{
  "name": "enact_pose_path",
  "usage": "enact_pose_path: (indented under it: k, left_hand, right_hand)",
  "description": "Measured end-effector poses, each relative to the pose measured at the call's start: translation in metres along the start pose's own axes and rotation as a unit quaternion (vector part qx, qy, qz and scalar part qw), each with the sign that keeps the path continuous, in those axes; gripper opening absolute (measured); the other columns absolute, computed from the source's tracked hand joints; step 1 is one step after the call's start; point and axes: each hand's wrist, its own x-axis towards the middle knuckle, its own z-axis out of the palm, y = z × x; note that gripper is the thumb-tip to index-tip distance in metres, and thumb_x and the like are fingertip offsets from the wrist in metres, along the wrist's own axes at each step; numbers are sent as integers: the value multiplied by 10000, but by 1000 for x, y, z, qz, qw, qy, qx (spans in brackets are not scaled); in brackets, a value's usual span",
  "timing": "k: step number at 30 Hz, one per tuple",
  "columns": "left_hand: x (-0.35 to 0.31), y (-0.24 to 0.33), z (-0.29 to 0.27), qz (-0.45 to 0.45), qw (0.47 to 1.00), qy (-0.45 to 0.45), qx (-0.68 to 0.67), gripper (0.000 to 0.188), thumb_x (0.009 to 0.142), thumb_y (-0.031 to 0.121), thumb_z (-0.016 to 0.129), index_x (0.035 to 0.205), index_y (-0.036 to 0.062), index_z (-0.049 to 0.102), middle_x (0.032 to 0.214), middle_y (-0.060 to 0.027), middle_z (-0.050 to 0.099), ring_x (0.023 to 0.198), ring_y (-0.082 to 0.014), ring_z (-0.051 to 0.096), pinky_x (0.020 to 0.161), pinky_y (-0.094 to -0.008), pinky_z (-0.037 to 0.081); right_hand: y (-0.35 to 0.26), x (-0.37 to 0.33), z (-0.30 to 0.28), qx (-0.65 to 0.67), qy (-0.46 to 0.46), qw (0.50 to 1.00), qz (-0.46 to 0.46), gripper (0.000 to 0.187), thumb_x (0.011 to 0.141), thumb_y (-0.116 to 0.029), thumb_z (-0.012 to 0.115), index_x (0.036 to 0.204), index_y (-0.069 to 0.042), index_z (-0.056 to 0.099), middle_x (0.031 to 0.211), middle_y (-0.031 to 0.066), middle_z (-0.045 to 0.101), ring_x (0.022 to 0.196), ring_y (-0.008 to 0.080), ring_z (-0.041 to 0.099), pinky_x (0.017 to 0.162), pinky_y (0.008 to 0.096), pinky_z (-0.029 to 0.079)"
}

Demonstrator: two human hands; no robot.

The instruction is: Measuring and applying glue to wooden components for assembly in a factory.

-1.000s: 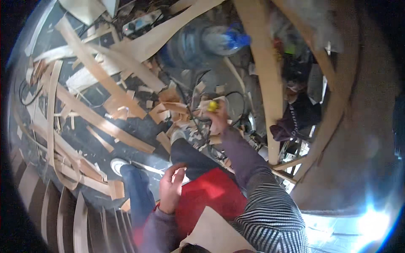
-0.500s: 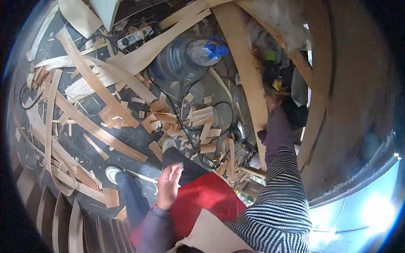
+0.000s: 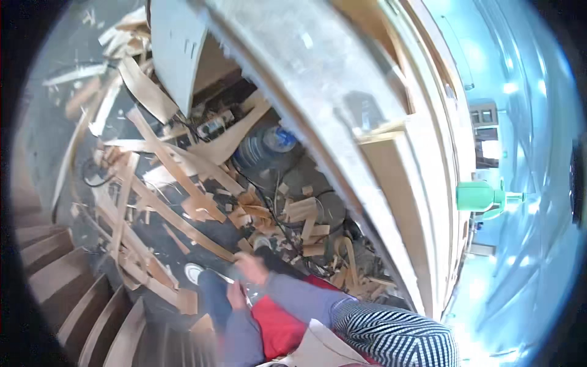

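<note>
My right hand reaches across my lap, its fingers smeared by motion. Just below it is my left hand, the two close together over my legs and a red garment. A small pale patch shows by the right fingertips, too blurred to name. Whether either hand grips anything cannot be made out. On the floor beyond the hands lie long thin wood strips and a heap of short wood offcuts.
A large clear water jug lies on the floor near a black cable and a power strip. A wooden workbench rises on the right, with a green spray bottle beside it. Upright boards stand at lower left.
My right hand has come back from under the bench to beside my left hand. The view has shifted, showing more of the bench top and the room at right.
</note>
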Motion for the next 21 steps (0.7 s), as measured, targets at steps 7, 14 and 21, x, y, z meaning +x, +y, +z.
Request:
enact_pose_path:
  k: [7,14,21]
  left_hand:
    - [-139,25,-47,34,992,31,-114,263,996,288,553,1038,44,643,870,-24,621,772,-125,589,702,-288,485]
    - [-258,183,-63,140,982,40,-122,245,989,244,573,1060,22,648,917,-70,644,754,-126,591,677,-274,484]
    - [-276,342,-24,303,939,-9,164,282,979,202,585,1156,-17,602,963,-70,655,841,-126,616,766,-269,489]
  right_hand:
    - [-246,-149,-24,82,-306,944,-90,262,929,-151,596,1149,-9,602,1001,135,679,929,210,670,800,344,527]
    - [-315,-255,-134,134,-360,905,-180,274,943,-190,588,1137,3,594,999,109,677,898,192,665,783,339,533]
    - [-261,-322,-281,151,-111,978,-89,300,878,-200,663,1110,-10,647,986,143,696,883,217,689,778,340,551]
